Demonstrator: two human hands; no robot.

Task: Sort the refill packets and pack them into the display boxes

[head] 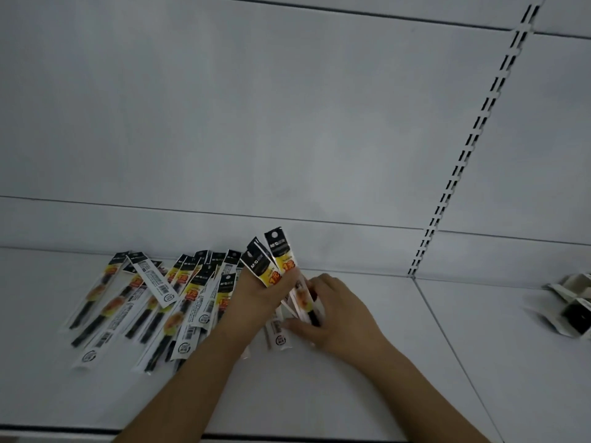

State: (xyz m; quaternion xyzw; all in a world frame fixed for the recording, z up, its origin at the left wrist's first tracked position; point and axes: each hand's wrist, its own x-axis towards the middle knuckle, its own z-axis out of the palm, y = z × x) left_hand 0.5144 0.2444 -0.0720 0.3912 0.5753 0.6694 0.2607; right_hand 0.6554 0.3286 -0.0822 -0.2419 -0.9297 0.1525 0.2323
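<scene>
The left hand (256, 295) grips a bunch of refill packets (278, 266) upright above the white shelf (319, 394). The right hand (332, 314) pinches their lower ends. More packets (153, 302) lie strewn left; a display box (572, 305) sits far right.

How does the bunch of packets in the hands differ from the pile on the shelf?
The held bunch is gripped by both hands, tops raised and roughly aligned; the loose pile lies flat, fanned and overlapping. The held bunch is smaller; the loose pile holds many more. Both show black tops and yellow labels.
</scene>
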